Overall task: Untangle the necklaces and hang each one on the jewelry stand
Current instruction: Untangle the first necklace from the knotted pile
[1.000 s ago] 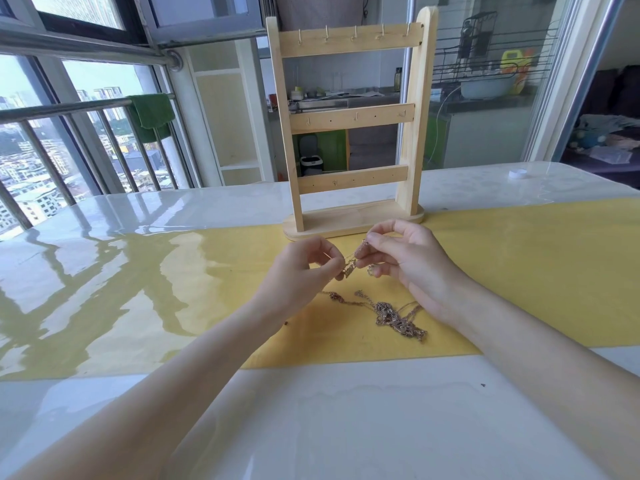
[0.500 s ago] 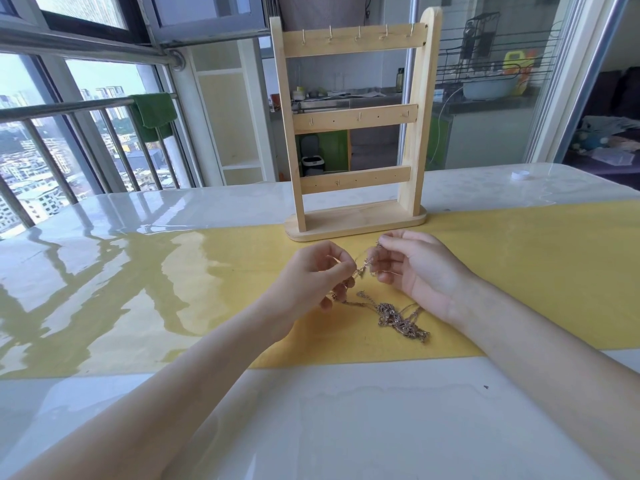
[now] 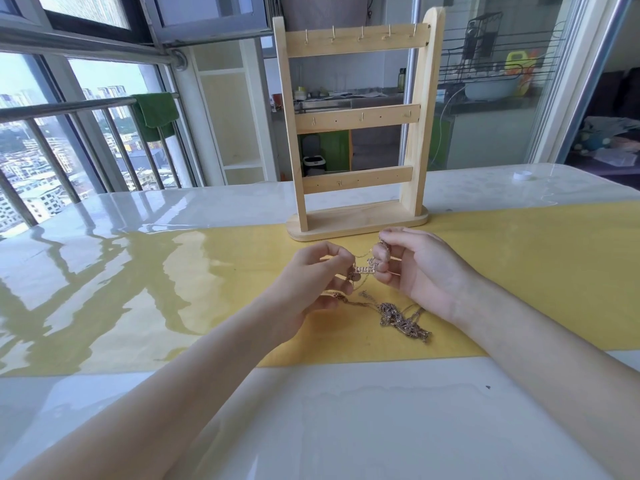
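- We see both hands raised just above the table, each closed in a pinch on the same bit of chain.
- The left hand [image 3: 313,278] has its thumb and forefinger curled tight on the chain beside a small lettered pendant [image 3: 364,269].
- The right hand [image 3: 415,268] pinches the chain just past the pendant, fingers curled, with a strand running up to its fingertips.
- The pendant hangs between the two grips, off the table.
- From there the chains drop to the necklaces [image 3: 403,318], a knotted heap lying on the yellow mat [image 3: 536,271] just below the right hand.
- A loose strand trails left from the heap under the left hand.
- The stand [image 3: 356,133] is upright just behind the hands, its base at the mat's far edge; we see nothing on its hooks.
- A white cap [image 3: 522,175] sits far right on the table [image 3: 346,410].
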{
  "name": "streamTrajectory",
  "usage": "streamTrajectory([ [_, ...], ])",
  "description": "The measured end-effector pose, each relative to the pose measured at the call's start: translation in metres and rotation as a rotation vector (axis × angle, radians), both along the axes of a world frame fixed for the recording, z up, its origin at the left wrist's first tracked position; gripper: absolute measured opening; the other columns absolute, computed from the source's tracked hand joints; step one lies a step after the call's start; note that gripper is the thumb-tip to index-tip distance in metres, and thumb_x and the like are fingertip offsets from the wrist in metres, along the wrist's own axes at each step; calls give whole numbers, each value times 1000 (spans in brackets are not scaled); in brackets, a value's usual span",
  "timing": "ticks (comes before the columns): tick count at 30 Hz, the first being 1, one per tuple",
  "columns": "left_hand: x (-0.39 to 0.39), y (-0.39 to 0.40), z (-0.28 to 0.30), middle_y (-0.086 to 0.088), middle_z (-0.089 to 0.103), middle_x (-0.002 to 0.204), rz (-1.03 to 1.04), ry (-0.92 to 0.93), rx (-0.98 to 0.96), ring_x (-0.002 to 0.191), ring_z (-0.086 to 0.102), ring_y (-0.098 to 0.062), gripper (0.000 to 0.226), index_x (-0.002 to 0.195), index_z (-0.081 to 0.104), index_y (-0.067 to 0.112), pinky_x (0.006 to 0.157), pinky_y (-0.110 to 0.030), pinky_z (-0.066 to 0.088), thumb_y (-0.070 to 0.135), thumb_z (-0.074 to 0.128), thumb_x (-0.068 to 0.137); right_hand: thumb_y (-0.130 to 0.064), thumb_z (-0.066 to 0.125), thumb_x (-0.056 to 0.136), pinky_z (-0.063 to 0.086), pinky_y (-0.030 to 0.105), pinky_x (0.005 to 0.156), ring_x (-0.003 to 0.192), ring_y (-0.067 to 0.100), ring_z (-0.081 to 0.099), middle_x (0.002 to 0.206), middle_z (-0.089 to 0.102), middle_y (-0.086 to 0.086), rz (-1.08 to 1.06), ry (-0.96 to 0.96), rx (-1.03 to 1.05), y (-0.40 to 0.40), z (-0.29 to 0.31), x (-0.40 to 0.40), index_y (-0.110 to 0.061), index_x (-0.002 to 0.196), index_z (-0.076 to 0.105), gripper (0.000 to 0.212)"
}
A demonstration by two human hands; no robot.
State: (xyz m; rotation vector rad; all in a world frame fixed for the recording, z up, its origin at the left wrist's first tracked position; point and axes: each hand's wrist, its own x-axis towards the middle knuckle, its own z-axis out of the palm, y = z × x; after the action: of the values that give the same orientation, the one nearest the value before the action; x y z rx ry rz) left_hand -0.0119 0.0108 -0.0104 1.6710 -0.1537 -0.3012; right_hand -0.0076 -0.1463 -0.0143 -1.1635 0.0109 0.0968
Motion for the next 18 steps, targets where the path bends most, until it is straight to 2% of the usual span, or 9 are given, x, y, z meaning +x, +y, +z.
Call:
streamTrajectory([
  [10,3,4,2,10,57,72,-97,24,74,56,48,-4,9,91,68,18,47,-15,37,26,63,89,-3,49,95,39,19,42,49,13,56,61,53,5,-21,17,70,-3,-1,2,-10,84,50,13],
  [15,3,4,0,5,46,68,-121,-9,140,51,41,-5,11,78,67,21,43,-13,33,25,65,88,-3,50,95,35,19,38,49,15,57,63,55,5,-31,12,39,-2,-1,1,-10,86,51,12],
  [18,3,5,0,8,47,64,-98,-35,144,48,36,-4,15,72,65,22,42,-12,29,23,66,87,-3,51,94,35,18,38,49,15,58,61,57,5,-44,11,12,-1,-1,0,-11,86,51,12],
])
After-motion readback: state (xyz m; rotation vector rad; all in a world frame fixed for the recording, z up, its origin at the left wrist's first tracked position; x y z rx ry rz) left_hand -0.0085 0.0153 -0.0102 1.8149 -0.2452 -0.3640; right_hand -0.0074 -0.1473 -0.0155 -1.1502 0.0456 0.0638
